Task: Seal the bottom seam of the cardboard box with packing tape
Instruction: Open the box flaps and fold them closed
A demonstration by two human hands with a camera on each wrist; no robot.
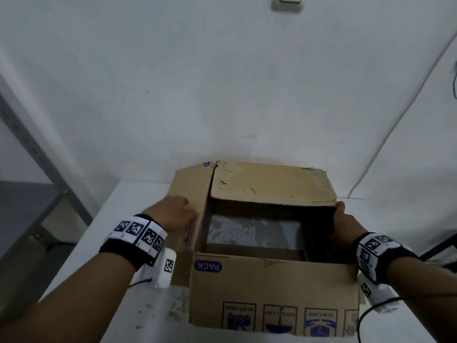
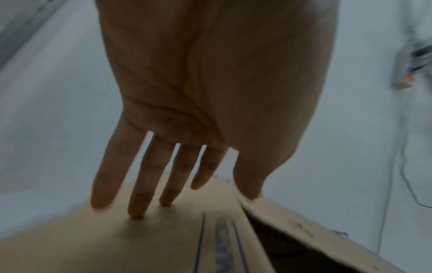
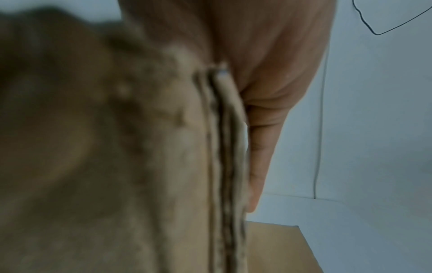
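Head view: the cardboard box (image 1: 272,288) sits on the desk (image 1: 128,201), flaps unsealed. Left hand (image 1: 173,214) presses flat, fingers spread, on the left flap; right hand (image 1: 346,226) pinches the right wall. Risk: flaps may spring apart, leaving the seam gapped.

Head view above; 2 wrist close-ups.

Cardboard box (image 1: 272,288) on white table (image 1: 133,206)

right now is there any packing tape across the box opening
No, the cardboard box is open, its flaps apart, and the white table shows through.
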